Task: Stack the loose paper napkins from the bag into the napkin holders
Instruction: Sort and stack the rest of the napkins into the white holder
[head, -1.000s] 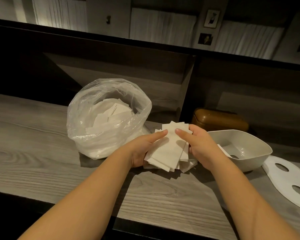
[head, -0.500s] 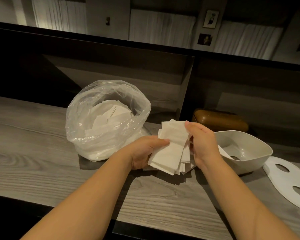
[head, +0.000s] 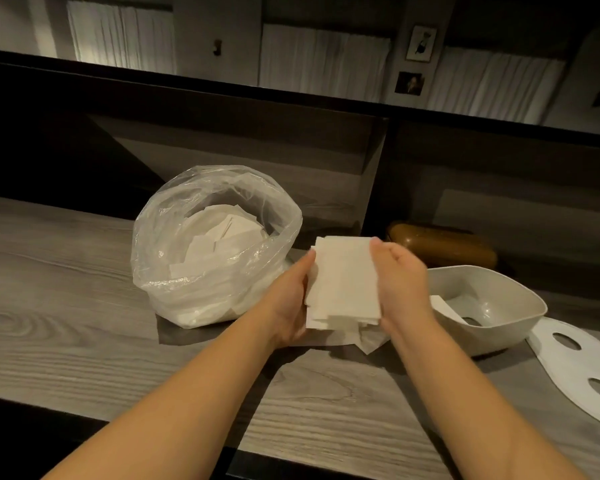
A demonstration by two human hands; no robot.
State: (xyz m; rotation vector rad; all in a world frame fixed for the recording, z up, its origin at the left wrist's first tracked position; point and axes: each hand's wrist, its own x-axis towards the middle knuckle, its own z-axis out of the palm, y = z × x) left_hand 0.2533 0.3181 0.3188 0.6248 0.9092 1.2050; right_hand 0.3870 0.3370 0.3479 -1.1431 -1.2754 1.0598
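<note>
Fingers, both hands: closed narrowly on one sheaf of napkins [head: 343, 282], pressing its two long edges.

Left hand [head: 288, 306] grips the sheaf's left edge, right hand [head: 400, 289] its right edge, held just above the grey wood counter [head: 66, 323]; a few stray sheets lie under it. Lower edges are ragged, so, in judgement, the step is squaring up: loosen the grip slightly, tap the bottom edge on the counter, then press the sides flush before loading. Right of the hands, a pale open holder [head: 520, 317] with one napkin inside; beside it a flat white lid [head: 568, 362] with oval cut-outs. Left, the clear plastic bag [head: 215, 244], many napkins remaining, so the task looks early. Farther back, a brown closed holder [head: 444, 247] against the dark shelf wall.
</note>
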